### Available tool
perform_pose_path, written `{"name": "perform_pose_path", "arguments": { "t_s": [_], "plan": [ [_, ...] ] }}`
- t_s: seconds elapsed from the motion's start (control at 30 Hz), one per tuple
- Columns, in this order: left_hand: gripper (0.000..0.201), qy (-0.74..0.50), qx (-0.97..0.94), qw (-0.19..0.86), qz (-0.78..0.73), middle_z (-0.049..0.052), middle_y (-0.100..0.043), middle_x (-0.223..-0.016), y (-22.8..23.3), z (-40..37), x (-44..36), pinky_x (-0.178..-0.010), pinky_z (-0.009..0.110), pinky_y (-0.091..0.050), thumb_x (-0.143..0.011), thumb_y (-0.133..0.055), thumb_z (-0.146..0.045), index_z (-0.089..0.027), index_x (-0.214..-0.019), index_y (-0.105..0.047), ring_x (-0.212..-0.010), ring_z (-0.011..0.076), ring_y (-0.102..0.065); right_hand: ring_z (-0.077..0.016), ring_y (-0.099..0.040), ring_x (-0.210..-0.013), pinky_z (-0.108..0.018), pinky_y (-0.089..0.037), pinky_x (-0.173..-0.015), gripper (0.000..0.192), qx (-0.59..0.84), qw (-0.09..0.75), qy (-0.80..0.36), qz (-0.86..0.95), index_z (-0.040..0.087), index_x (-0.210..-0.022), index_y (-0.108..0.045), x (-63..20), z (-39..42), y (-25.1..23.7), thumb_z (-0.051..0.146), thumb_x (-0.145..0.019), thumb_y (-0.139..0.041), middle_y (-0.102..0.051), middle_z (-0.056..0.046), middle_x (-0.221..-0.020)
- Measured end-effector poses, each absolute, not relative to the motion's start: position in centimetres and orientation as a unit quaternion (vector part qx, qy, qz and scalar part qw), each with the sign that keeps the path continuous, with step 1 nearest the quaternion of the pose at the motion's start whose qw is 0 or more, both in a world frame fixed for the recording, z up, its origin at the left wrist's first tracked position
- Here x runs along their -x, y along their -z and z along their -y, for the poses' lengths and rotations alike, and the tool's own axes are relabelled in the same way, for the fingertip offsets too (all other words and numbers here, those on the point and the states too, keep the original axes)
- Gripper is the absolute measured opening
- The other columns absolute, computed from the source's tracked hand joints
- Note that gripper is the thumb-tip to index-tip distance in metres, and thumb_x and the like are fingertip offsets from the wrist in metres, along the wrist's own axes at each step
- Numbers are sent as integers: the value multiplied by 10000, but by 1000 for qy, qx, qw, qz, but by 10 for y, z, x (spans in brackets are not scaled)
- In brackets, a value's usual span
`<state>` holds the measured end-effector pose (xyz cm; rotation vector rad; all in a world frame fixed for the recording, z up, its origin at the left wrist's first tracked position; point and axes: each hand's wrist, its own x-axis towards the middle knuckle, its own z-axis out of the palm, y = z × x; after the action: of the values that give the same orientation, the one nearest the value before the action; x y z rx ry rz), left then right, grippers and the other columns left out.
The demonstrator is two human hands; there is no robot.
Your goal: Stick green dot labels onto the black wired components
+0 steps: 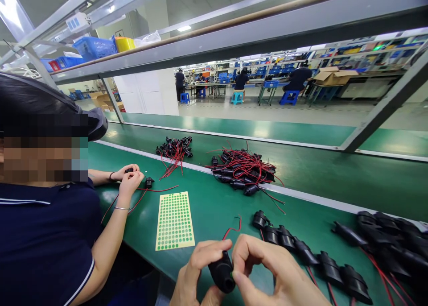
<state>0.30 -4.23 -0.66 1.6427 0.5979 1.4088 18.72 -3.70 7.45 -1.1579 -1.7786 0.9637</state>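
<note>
My left hand [197, 272] is wrapped around a black plastic part [221, 272] with a round opening facing me and a red and black wire [234, 228] trailing from its far end. My right hand [267, 270] pinches thumb and forefinger at the part's right side, where a tiny green dot sticker [232, 274] shows between fingertip and part. How far it is stuck down I cannot tell. Left of my hands lies a pale sheet of green dot stickers [174, 221]. Right of them, several similar black parts [304, 251] form a row.
A heap of wired black parts [245, 167] lies ahead, a smaller heap [175, 150] behind it to the left. More parts [394, 243] are piled far right. At left a co-worker [43, 243] handles a similar part. A shelf beam [214, 34] crosses above the green bench.
</note>
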Motion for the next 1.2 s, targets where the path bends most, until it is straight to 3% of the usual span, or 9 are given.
{"name": "perform_pose_path", "arguments": {
  "t_s": [0.2, 0.37, 0.53, 0.67, 0.9, 1.03, 1.13, 1.2],
  "plan": [
    [390, -595, -637, 405, -277, 80, -762, -1392, 8, 45, -6, -1088, 377, -529, -1024, -658, -335, -392, -1411, -669, -1280, 266, -690, -146, -509, -704, -236, -453, -662, 214, 415, 378, -466, 684, 260, -759, -413, -189, 25, -68, 151, -808, -591, -506, 55, -750],
    [352, -602, -577, 446, -325, 76, -757, -1413, 8, 48, -12, -1109, 338, -517, -1010, -679, -409, -354, -1355, -721, -1291, 265, -700, -149, -491, -730, -242, -469, -677, 207, 396, 389, -478, 681, 258, -816, -422, -184, 18, -56, 173, -934, -570, -484, 44, -798],
    [385, -587, -496, 566, -298, 114, -772, -1349, 2, 45, -6, -1049, 351, -566, -972, -723, -489, -293, -1303, -736, -1184, 274, -746, -154, -625, -726, -239, -542, -651, 123, 307, 444, -299, 787, 246, -947, -595, -191, 15, -56, 134, -993, -570, -644, 2, -840],
    [413, -562, -473, 635, -241, 101, -784, -1225, 2, 42, -3, -955, 334, -568, -949, -738, -532, -298, -1290, -740, -1017, 228, -751, -195, -744, -793, -293, -624, -712, 406, 212, 467, -109, 852, 240, -1194, -664, -201, 10, -70, -25, -897, -589, -779, -59, -921],
    [476, -522, -448, 681, -253, 42, -672, -1009, 6, 42, 0, -820, 246, -434, -870, -824, -568, -253, -1222, -769, -884, 143, -560, -203, -741, -744, -321, -645, -690, 283, 179, 426, -39, 886, 196, -1094, -703, -198, 5, -70, 1, -924, -587, -785, -71, -830],
    [460, -517, -450, 688, -240, 15, -620, -957, 9, 42, -2, -758, 228, -387, -899, -786, -578, -256, -1227, -751, -819, 117, -514, -193, -715, -665, -303, -643, -619, 256, 163, 472, 34, 866, 166, -1054, -689, -188, 2, -55, -17, -907, -588, -775, -69, -762],
    [477, -523, -398, 718, -229, 27, -650, -989, 10, 42, -6, -818, 237, -426, -884, -790, -600, -253, -1210, -756, -891, 138, -580, -213, -764, -721, -319, -675, -645, 221, 178, 509, 43, 841, 168, -1077, -702, -184, 2, -44, 38, -928, -603, -801, -80, -818],
    [476, -529, -362, 732, -230, 52, -710, -1066, 11, 43, -9, -957, 289, -467, -871, -802, -601, -274, -1215, -765, -1041, 194, -648, -240, -802, -795, -350, -701, -698, 219, 197, 506, 39, 839, 174, -1129, -726, -184, 5, -36, 102, -956, -613, -821, -94, -887]
  ]
}}
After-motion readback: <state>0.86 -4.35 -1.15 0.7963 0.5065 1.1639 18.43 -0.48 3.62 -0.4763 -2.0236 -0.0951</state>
